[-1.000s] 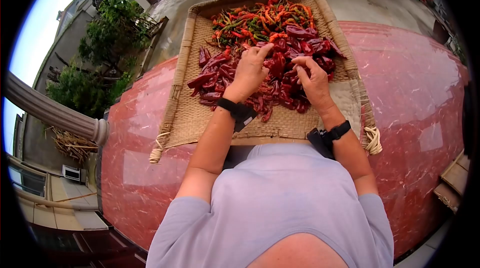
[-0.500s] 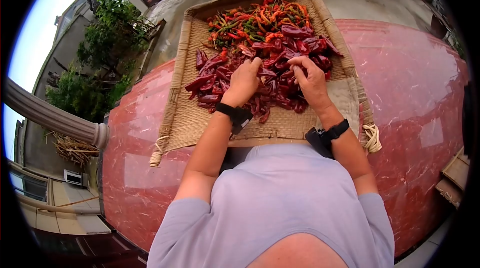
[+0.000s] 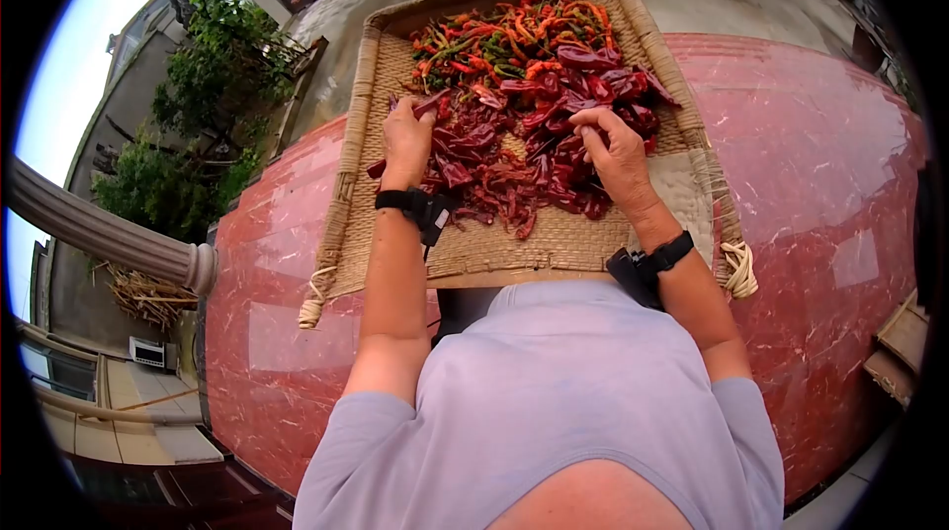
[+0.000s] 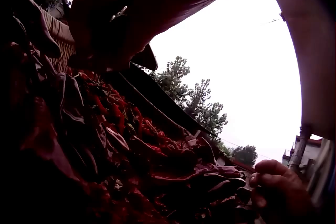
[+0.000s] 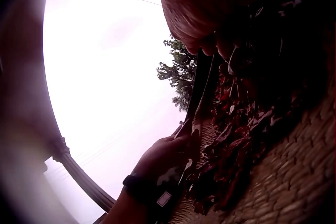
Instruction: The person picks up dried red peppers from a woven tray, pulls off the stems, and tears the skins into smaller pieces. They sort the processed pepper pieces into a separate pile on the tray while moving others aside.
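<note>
Dark red, wrinkled chili peppers [image 3: 474, 146] lie in a loose pile in a shallow woven basket tray [image 3: 351, 223]. At the left side of the pile, my left hand [image 3: 405, 146] pinches a dark red chili pepper [image 3: 427, 103] that sticks out past the fingertips. My right hand [image 3: 618, 156] hovers over the right side of the pile, its fingers loosely bent and the thumb near the index finger; nothing shows between them. In the left wrist view the right hand [image 4: 281, 187] appears beyond the peppers. Both wrist views are dark.
Thinner orange, red and green chili peppers [image 3: 514, 36] fill the tray's far end. A pale flat piece [image 3: 672, 192] lies at its right side. Around the tray spreads a red marble-patterned floor [image 3: 811, 214], with a stone column [image 3: 119, 223] on the left.
My left hand has moved from the middle of the pile to its left side and now pinches a chili pepper there. Some peppers in the middle have shifted. My right hand has barely moved.
</note>
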`<state>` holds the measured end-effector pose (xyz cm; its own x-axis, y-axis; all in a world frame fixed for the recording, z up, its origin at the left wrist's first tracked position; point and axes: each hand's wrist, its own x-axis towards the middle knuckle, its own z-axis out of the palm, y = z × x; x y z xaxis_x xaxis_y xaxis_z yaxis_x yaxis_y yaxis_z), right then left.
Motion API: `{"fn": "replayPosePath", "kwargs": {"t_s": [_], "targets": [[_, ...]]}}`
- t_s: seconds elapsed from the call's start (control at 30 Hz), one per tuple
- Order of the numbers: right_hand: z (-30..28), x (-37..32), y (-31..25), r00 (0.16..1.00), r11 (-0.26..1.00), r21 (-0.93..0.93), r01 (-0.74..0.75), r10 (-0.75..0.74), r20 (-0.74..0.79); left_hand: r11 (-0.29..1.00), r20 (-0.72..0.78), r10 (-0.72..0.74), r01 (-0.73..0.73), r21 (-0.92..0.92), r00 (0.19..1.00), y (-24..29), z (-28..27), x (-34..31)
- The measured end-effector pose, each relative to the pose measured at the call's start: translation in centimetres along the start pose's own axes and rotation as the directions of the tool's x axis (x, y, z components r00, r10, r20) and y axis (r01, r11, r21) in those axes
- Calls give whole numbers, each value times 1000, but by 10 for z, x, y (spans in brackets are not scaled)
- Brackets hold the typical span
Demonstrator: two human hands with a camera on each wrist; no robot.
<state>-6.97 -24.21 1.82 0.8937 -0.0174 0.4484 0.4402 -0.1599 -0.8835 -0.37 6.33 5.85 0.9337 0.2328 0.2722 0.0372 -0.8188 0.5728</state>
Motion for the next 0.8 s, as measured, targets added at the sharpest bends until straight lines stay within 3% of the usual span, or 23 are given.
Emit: {"fn": "replayPosePath", "kwargs": {"t_s": [0.1, 0.13, 0.23, 0.3, 0.37, 0.43, 0.5, 0.67, 0.8], "targets": [[-1, 1, 4, 1000, 1000, -10, 4, -4, 10, 931, -217, 76, 9, 366, 973, 7, 0, -11], [0, 2, 3, 1000, 1000, 0, 7, -7, 1, 936, -237, 114, -24, 350, 965, 8, 2, -9], [2, -1, 1, 1000, 1000, 28, 6, -6, -12, 940, 3, 259, -252, 230, 966, 31, 5, -12], [2, 0, 1, 1000, 999, 37, 10, -10, -15, 961, 207, 273, -277, -10, 939, 58, 16, -22], [1, 0, -2, 1000, 999, 34, -27, 27, -5, 891, 280, 450, -444, -90, 848, 61, 46, -22], [-1, 0, -4, 999, 999, 30, -40, 40, -3, 845, 304, 520, -533, -47, 798, 71, 71, -23], [-1, 0, -3, 1000, 999, 28, -27, 27, -6, 857, 350, 480, -515, 6, 804, 75, 87, -24], [-2, 0, -3, 999, 999, 30, -31, 31, -8, 845, 212, 500, -526, 89, 839, 68, 102, -24], [-2, 0, 1, 1000, 1000, 11, 26, -25, -17, 894, 234, 395, -431, 126, 888, 79, 53, -34]]}}
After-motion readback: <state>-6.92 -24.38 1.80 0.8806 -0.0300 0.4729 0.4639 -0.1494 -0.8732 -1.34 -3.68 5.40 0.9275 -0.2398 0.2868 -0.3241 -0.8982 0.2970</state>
